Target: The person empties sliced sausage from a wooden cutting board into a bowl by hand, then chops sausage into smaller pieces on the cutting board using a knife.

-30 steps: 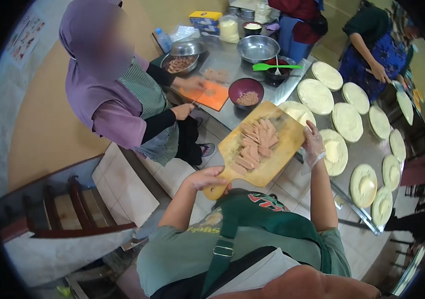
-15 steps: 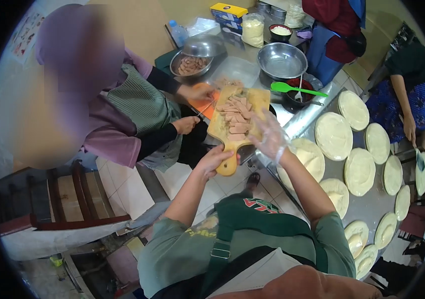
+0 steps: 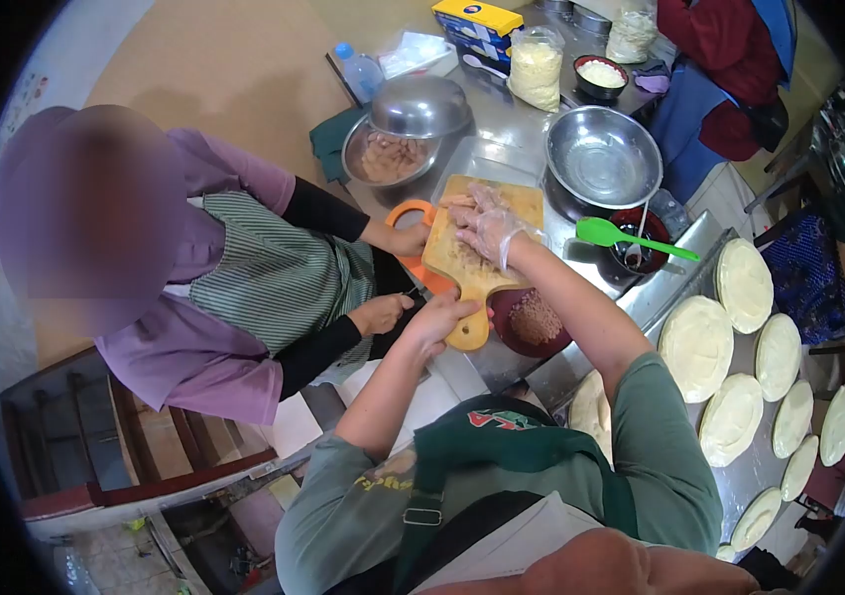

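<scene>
A wooden cutting board (image 3: 485, 260) is held by its handle in my left hand (image 3: 440, 322), over the edge of the metal table. My right hand (image 3: 492, 226), in a clear plastic glove, lies on the board with its fingers spread over the sliced pink meat (image 3: 458, 202) near the board's far end. Much of the meat is hidden under the glove. Behind the far end is a clear plastic tray (image 3: 490, 164). A dark red bowl of chopped meat (image 3: 535, 319) sits partly under the board's right side.
At left a co-worker (image 3: 274, 258) holds a knife beside an orange cutting board (image 3: 411, 215). Steel bowls (image 3: 603, 159), a green spatula (image 3: 631, 238) and a bag (image 3: 536, 71) stand behind. Round pale doughs (image 3: 696, 349) cover the right table. Two other people are beyond.
The board has moved left and forward to the tray. My right hand has left the board's right edge and come onto the meat, which has shifted toward the far end.
</scene>
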{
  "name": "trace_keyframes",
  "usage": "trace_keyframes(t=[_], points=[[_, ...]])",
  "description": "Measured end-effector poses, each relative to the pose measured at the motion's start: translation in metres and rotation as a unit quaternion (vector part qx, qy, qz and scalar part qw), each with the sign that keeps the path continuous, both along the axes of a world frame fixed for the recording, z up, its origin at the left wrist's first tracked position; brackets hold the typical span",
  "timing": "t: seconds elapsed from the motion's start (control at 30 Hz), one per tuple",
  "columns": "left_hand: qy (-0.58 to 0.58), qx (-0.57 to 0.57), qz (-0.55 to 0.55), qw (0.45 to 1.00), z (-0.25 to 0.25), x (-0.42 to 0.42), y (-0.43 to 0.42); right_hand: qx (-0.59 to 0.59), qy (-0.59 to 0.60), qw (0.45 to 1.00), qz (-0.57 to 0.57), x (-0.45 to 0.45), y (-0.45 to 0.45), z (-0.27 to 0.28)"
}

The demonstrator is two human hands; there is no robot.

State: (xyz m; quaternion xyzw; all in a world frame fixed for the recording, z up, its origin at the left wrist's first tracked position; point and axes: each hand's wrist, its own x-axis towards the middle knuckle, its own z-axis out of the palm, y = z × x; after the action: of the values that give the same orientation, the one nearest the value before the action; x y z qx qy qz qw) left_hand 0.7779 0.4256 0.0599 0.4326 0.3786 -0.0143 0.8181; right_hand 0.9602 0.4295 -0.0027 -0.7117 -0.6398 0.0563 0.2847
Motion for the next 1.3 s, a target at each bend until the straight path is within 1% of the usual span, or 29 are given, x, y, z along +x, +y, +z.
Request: trace_keyframes(t=[0.17, 0.23, 0.27, 0.37, 0.43, 0.47, 0.5, 0.53, 0.57, 0.6, 0.63, 0.67, 0.7, 0.77, 0.83, 0.87, 0.9, 0.93, 0.97, 1.03, 1.07, 1.1, 1.13, 1.17, 1.2, 1.23, 1.27, 1.3], points=[[0.009, -0.029, -0.002, 1.000, -0.001, -0.002, 0.013, -0.057, -0.020, 0.998, -0.022, 0.021, 0.040, -0.005], [-0.026, -0.054, -0.002, 0.998, 0.001, -0.004, 0.014, -0.224, -0.025, 0.974, 0.019, 0.031, 0.051, 0.010], [-0.004, -0.059, 0.011, 0.998, 0.005, -0.006, 0.012, -0.224, -0.025, 0.974, 0.020, 0.035, 0.056, 0.011], [-0.013, -0.079, -0.002, 0.997, 0.007, -0.019, 0.009, -0.257, -0.047, 0.965, 0.038, 0.049, 0.070, 0.005], [-0.020, -0.079, -0.011, 0.997, 0.015, -0.029, 0.004, -0.281, -0.105, 0.954, 0.025, 0.061, 0.081, -0.007], [-0.030, -0.076, -0.018, 0.996, 0.019, -0.036, 0.001, -0.282, -0.105, 0.953, 0.024, 0.067, 0.082, -0.010], [-0.040, -0.073, -0.025, 0.996, 0.024, -0.042, -0.002, -0.241, -0.002, 0.970, -0.012, 0.071, 0.082, -0.011], [-0.033, -0.072, -0.031, 0.996, 0.030, -0.048, -0.004, -0.198, 0.102, 0.974, -0.048, 0.074, 0.080, -0.013], [-0.032, -0.074, -0.032, 0.996, 0.032, -0.054, -0.006, -0.151, 0.204, 0.964, -0.085, 0.078, 0.077, -0.015], [-0.033, -0.077, -0.045, 0.995, 0.034, -0.060, -0.007, -0.101, 0.302, 0.940, -0.122, 0.081, 0.072, -0.012], [-0.035, -0.079, -0.060, 0.994, 0.036, -0.064, -0.007, -0.048, 0.395, 0.904, -0.159, 0.086, 0.066, -0.009], [-0.037, -0.081, -0.065, 0.994, 0.038, -0.068, -0.008, -0.068, 0.284, 0.945, -0.146, 0.097, 0.056, -0.003], [-0.024, -0.066, -0.086, 0.994, 0.040, -0.070, -0.009, -0.067, 0.280, 0.946, -0.152, 0.102, 0.042, 0.001], [-0.014, -0.051, -0.114, 0.992, 0.037, -0.076, -0.013, -0.014, 0.282, 0.950, -0.131, 0.103, 0.005, 0.006], [-0.061, -0.075, -0.140, 0.985, 0.027, -0.082, -0.018, 0.004, 0.277, 0.948, -0.157, 0.083, -0.055, 0.050], [-0.067, -0.072, -0.145, 0.985, 0.027, -0.082, -0.021, 0.030, 0.234, 0.957, -0.170, 0.078, -0.084, 0.064], [-0.080, -0.044, -0.181, 0.979, 0.030, -0.081, -0.025, 0.052, 0.192, 0.963, -0.184, 0.070, -0.115, 0.073], [-0.092, -0.015, -0.217, 0.972, 0.032, -0.079, -0.029, 0.060, 0.183, 0.954, -0.230, 0.062, -0.145, 0.080], [-0.096, -0.013, -0.225, 0.970, 0.032, -0.077, -0.033, 0.069, 0.174, 0.942, -0.277, 0.054, -0.175, 0.083], [-0.126, -0.025, -0.278, 0.952, 0.033, -0.073, -0.039, 0.139, 0.081, 0.931, -0.327, 0.039, -0.232, 0.070], [-0.134, -0.015, -0.319, 0.938, 0.033, -0.070, -0.041, 0.101, 0.214, 0.897, -0.373, 0.026, -0.258, 0.068], [-0.137, -0.018, -0.337, 0.931, 0.035, -0.068, -0.046, 0.182, 0.297, 0.863, -0.365, 0.018, -0.283, 0.047], [-0.140, 0.001, -0.374, 0.917, 0.039, -0.066, -0.052, 0.243, 0.455, 0.780, -0.354, -0.008, -0.301, 0.065], [-0.147, 0.021, -0.414, 0.898, 0.041, -0.062, -0.059, 0.305, 0.592, 0.670, -0.328, -0.035, -0.317, 0.085], [-0.156, 0.039, -0.449, 0.879, 0.042, -0.060, -0.065, 0.326, 0.578, 0.662, -0.348, -0.052, -0.335, 0.085], [-0.162, 0.037, -0.482, 0.860, 0.042, -0.059, -0.073, 0.377, 0.620, 0.596, -0.345, -0.069, -0.355, 0.081], [-0.147, 0.029, -0.494, 0.857, 0.042, -0.053, -0.090, 0.427, 0.664, 0.515, -0.334, -0.078, -0.380, 0.070], [-0.148, 0.017, -0.512, 0.846, 0.040, -0.054, -0.097, 0.448, 0.649, 0.501, -0.357, -0.097, -0.396, 0.065]])
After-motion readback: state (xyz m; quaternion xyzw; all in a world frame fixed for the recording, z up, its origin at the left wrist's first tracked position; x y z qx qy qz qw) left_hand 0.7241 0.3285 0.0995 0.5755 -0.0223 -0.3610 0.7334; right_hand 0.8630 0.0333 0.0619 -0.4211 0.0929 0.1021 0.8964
